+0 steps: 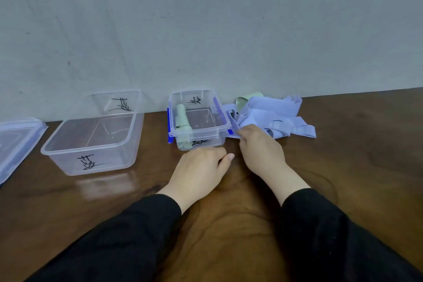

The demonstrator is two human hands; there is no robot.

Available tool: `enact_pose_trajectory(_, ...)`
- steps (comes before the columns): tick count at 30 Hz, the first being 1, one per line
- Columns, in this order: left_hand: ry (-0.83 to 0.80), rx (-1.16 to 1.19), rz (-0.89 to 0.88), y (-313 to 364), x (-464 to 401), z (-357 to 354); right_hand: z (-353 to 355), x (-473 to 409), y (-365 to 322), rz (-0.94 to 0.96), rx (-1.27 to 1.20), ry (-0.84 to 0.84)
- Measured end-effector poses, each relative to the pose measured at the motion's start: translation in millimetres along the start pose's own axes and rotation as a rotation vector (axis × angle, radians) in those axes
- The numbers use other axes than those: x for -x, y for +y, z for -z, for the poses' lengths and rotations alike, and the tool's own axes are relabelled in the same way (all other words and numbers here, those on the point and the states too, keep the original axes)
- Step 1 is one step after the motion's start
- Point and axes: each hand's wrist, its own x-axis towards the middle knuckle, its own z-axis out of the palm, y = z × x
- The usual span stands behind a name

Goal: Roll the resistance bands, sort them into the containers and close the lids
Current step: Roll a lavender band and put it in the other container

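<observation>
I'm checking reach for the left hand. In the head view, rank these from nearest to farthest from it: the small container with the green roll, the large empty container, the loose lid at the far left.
1. Small container, just beyond the left hand.
2. Large container, to its left.
3. Loose lid, at the table's far left edge.

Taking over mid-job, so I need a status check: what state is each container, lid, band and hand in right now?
Large container: open, empty.
Small container: open, holds one band.
Rolled green band: inside the small container.
Blue bands: unrolled, heaped on the table.
Loose green band: unrolled, behind the heap.
Lid: off, lying flat.
Right hand: pinches a blue band.
Left hand: holds nothing.
</observation>
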Motion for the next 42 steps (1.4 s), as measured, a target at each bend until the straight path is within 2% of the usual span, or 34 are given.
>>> enact_pose_trajectory(6,-0.009,0.033,0.003,-2.9,0.1,0.0,22.0,8.2,-0.6,-0.204,-0.721,0.402)
enact_pose_trajectory(9,-0.001,0.055,-0.01,-1.1,2.3,1.5,33.5,14.7,-6.5,-0.26,-1.018,0.459)
enact_pose_trajectory(11,0.097,0.104,-0.026,1.7,4.3,4.7,37.4,19.4,-11.5,-0.234,-1.101,0.475)
enact_pose_trajectory(13,0.19,0.13,-0.024,9.7,0.9,9.7,37.9,22.5,-13.6,-0.177,-1.076,0.528)
enact_pose_trajectory(17,0.153,0.172,-0.008,38.3,-25.8,17.6,39.7,30.7,-19.0,-0.098,-1.023,0.602)
enact_pose_trajectory(21,0.224,0.255,-0.032,49.9,-51.5,23.5,39.9,42.9,-22.4,-0.048,-0.99,0.633)
enact_pose_trajectory(23,0.223,0.375,-0.008,50.8,-60.4,33.4,38.7,44.8,-21.4,-0.093,-1.037,0.587)
enact_pose_trajectory(25,0.22,0.524,0.061,53.4,-68.1,51.9,33.2,42.5,-17.7,-0.143,-0.976,0.489)
enact_pose_trajectory(29,0.122,0.811,0.077,62.6,-72.1,96.7,21.5,35.4,-7.8,-0.228,-0.755,0.378)
enact_pose_trajectory(32,-0.006,0.881,0.056,66.2,-65.8,120.8,19.6,34.6,-7.4,-0.202,-0.612,0.448)
enact_pose_trajectory(34,-0.027,0.88,0.023,69.6,-59.5,130.4,20.4,35.1,-7.7,-0.197,-0.567,0.554)
enact_pose_trajectory(36,0.018,0.818,0.001,72.0,-54.4,138.0,24.3,36.9,-8.7,-0.208,-0.6,0.609)
enact_pose_trajectory(38,0.053,0.727,-0.038,72.9,-51.5,145.6,28.0,38.1,-9.9,-0.213,-0.554,0.626)
enact_pose_trajectory(40,0.077,0.627,-0.088,73.3,-48.5,156.4,30.8,38.6,-13.1,-0.196,-0.409,0.638)
enact_pose_trajectory(42,0.134,0.517,-0.12,72.8,-46.8,168.5,34.1,37.6,-17.7,-0.142,-0.397,0.632)
